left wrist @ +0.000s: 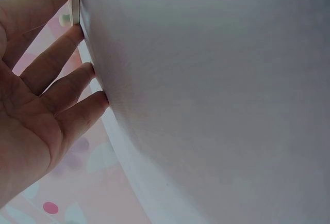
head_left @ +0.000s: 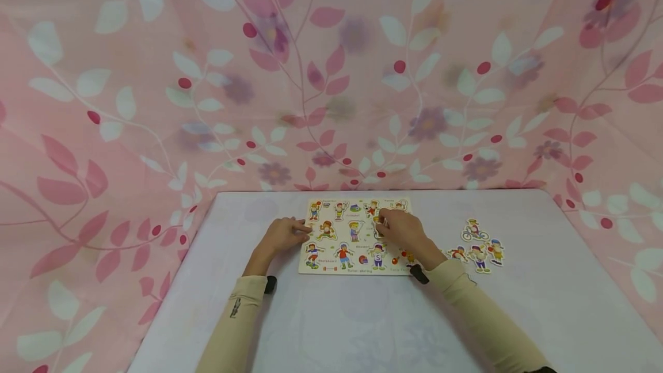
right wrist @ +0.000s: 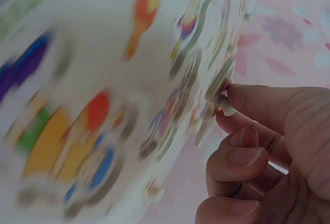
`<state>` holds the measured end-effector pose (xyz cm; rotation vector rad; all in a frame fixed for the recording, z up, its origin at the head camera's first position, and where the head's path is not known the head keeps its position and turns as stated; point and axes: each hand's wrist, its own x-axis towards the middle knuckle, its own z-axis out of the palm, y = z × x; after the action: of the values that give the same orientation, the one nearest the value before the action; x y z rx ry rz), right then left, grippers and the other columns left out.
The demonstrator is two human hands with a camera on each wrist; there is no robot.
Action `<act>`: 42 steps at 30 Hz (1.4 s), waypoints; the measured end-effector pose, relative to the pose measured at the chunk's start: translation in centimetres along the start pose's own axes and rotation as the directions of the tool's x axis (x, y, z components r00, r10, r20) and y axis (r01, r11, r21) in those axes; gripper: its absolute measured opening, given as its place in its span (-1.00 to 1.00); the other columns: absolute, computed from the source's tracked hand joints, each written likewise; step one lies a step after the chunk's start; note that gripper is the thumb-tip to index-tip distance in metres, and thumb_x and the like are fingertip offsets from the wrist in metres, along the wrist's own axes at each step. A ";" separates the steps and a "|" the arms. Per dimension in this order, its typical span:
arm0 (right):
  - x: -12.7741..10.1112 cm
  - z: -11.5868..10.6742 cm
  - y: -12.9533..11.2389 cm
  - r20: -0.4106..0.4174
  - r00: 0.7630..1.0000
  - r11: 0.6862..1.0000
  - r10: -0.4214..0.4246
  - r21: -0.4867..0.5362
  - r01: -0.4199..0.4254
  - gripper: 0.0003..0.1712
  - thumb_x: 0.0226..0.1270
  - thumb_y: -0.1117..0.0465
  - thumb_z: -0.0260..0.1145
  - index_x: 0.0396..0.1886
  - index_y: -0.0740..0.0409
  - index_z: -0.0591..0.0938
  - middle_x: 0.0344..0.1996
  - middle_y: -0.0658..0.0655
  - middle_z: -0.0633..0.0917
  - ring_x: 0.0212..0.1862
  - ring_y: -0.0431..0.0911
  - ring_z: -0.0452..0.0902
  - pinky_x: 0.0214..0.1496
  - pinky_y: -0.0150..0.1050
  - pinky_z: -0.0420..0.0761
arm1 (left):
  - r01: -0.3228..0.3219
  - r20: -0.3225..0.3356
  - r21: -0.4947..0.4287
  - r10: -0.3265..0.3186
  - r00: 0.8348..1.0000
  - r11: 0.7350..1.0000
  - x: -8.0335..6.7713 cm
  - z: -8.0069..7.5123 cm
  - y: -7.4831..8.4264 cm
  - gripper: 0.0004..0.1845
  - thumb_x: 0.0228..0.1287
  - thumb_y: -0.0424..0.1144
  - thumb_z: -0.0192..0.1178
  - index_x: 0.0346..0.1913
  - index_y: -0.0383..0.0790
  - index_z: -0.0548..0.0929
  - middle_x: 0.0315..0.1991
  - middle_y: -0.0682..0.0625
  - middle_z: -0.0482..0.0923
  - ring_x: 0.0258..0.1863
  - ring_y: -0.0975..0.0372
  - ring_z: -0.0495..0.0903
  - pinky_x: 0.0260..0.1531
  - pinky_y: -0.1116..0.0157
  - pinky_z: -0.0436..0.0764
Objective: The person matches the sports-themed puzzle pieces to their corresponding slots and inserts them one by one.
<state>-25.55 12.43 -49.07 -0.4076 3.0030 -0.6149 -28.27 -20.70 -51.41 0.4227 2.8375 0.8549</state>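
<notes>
Head view: flat wooden peg-puzzle board printed with cartoon sports kids (head_left: 354,236) lies on the white-clothed table (head_left: 352,315), long axis left-right. Left hand (head_left: 282,235) rests with straight fingers at its left edge; right hand (head_left: 404,230) pinches a small cut-out piece (head_left: 378,222). Probably light, stiff, thin: take it by its peg.

Left wrist: fingertips (left wrist: 77,33) touch the board edge.

Right wrist: thumb and finger clamp the piece's peg (right wrist: 226,106).
</notes>
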 end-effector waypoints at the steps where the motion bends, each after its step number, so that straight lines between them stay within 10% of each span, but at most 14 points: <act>1: 0.3 0.2 -0.3 0.002 1.000 1.000 -0.005 -0.001 0.005 -0.85 0.38 0.08 0.33 -0.22 0.05 0.62 -0.50 -0.06 0.59 -0.54 -0.16 0.38 -0.57 -0.29 0.34 | 0.002 0.001 0.003 -0.002 1.000 1.000 0.0 0.0 0.0 -0.76 0.17 -0.18 0.44 -0.08 -0.05 0.82 0.16 -0.08 0.59 0.35 -0.09 0.34 0.35 -0.06 0.24; 42: 3.2 2.7 -4.2 0.100 0.995 0.998 -0.028 -0.051 0.033 -0.81 0.37 0.00 0.32 -0.35 -0.03 0.58 -0.52 -0.06 0.58 -0.53 -0.15 0.41 -0.54 -0.27 0.35 | 0.002 -0.001 -0.025 -0.002 1.000 1.000 -0.1 -0.1 0.0 -0.77 0.17 -0.18 0.44 -0.09 -0.07 0.82 0.17 -0.08 0.58 0.38 -0.08 0.31 0.37 -0.05 0.21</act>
<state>-27.36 6.84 -49.91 -0.4729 2.9280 -0.5031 -28.22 -20.76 -51.31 0.4161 2.8248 0.8895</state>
